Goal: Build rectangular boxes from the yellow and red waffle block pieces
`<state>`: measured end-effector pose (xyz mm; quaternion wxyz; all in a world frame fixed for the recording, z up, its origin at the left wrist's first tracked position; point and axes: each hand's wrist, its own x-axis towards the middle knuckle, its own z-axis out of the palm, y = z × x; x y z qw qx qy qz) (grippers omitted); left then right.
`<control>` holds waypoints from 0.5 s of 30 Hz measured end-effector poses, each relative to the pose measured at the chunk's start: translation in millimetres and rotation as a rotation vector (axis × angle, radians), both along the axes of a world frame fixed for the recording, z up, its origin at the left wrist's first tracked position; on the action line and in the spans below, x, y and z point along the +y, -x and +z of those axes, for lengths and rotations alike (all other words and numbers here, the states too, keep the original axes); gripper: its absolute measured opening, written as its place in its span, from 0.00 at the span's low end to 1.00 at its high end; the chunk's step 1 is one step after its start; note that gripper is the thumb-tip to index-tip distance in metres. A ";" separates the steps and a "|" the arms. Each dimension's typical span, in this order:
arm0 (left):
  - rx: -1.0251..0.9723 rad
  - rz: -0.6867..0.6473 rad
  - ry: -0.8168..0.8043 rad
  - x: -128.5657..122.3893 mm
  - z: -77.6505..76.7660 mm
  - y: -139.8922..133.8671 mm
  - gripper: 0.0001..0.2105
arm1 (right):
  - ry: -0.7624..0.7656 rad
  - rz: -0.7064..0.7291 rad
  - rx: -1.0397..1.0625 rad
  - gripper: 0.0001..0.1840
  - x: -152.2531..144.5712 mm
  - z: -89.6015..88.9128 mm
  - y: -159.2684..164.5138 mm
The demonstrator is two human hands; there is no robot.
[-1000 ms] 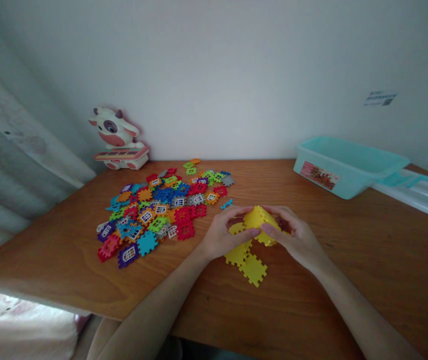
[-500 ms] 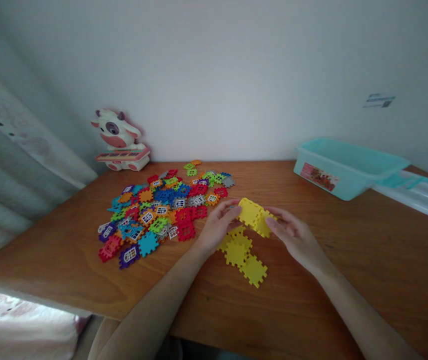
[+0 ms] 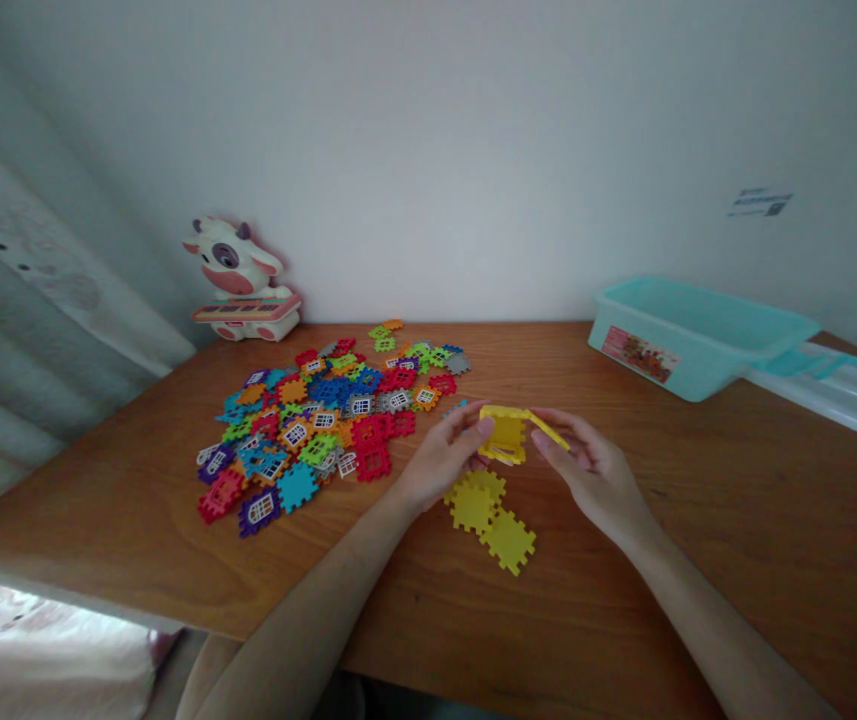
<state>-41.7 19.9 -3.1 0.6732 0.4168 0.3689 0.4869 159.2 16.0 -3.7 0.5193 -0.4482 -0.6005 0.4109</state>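
My left hand (image 3: 449,452) grips a partly built box of yellow interlocking tiles (image 3: 506,433), thumb on its left side. The box's hollow inside faces me. In my right hand (image 3: 579,450), pinched between thumb and fingers, is a flat yellow tile (image 3: 549,430). It is tilted, and its upper left edge meets the box's upper right corner; whether it is joined there I cannot tell. On the table just below my hands lie several loose yellow tiles (image 3: 509,541), some overlapping.
A spread pile of colourful interlocking tiles (image 3: 330,392), some with white window frames, covers the table's left. Behind it sits a cow toy with a keyboard (image 3: 244,290). A turquoise bin (image 3: 690,335) stands at the back right, beside a clear lid (image 3: 848,390).
The yellow box has been turned so its hollow side faces me. The tile in my right hand has swung outward to the right, now seen nearly edge-on.
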 end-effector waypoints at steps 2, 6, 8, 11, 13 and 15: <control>0.020 -0.039 -0.077 -1.0 -0.6 0.5 0.36 | 0.000 -0.075 -0.035 0.24 1.2 2.7 -2.2; 0.111 -0.115 -0.156 -1.3 -2.8 3.0 0.37 | -0.011 -0.149 -0.092 0.24 2.1 4.7 -6.4; 0.174 -0.128 -0.182 -1.2 -3.5 5.3 0.33 | -0.008 -0.140 -0.101 0.24 1.8 5.5 -6.6; 0.212 -0.125 -0.200 -1.5 -2.6 8.7 0.30 | 0.004 -0.108 -0.096 0.24 1.0 7.5 -4.8; 0.188 -0.127 -0.184 -1.4 -1.0 9.7 0.29 | 0.015 -0.077 -0.094 0.24 0.9 8.4 -3.4; 0.158 -0.112 -0.148 -0.6 0.7 9.5 0.28 | 0.039 -0.040 -0.066 0.24 1.4 7.7 -2.3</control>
